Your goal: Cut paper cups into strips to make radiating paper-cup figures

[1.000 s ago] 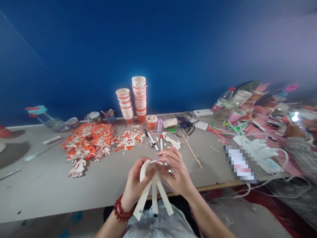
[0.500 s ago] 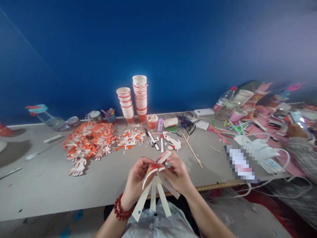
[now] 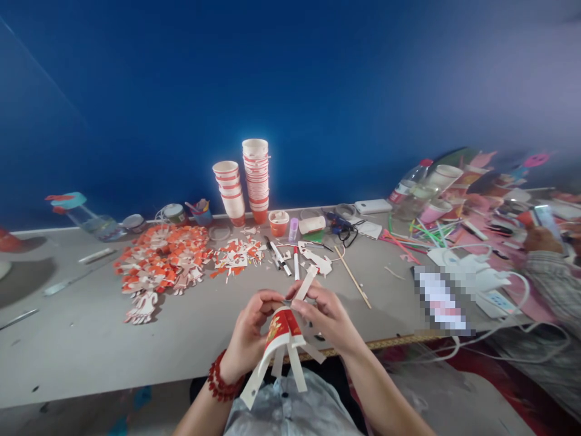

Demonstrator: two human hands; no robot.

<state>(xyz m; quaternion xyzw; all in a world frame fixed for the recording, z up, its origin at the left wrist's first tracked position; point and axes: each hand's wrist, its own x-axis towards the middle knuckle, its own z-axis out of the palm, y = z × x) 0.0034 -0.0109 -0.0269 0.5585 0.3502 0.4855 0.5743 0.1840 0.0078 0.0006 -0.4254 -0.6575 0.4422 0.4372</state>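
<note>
A paper cup (image 3: 278,330), red with a gold print and cut into white strips that fan downward, is held between both hands above the table's front edge. My left hand (image 3: 252,327), with a red bead bracelet at the wrist, grips the cup's left side, fingers curled at its top. My right hand (image 3: 329,312) pinches the cup's right side near a white strip (image 3: 305,284) that sticks up between its thumb and fingers. Exactly what the fingertips press together is partly hidden.
Stacked paper cups (image 3: 255,181) stand against the blue wall. A pile of red-and-white paper cutouts (image 3: 163,254) lies left, beside paper scraps (image 3: 238,254). Markers (image 3: 296,263), a wooden stick (image 3: 353,277), a phone (image 3: 442,300) and white cables (image 3: 526,297) lie rightward. A co-worker's sleeve (image 3: 551,284) is far right.
The cup has tilted, so more of its red printed side faces me. The raised white strip stands higher above my right hand. Both hands still hold the cup.
</note>
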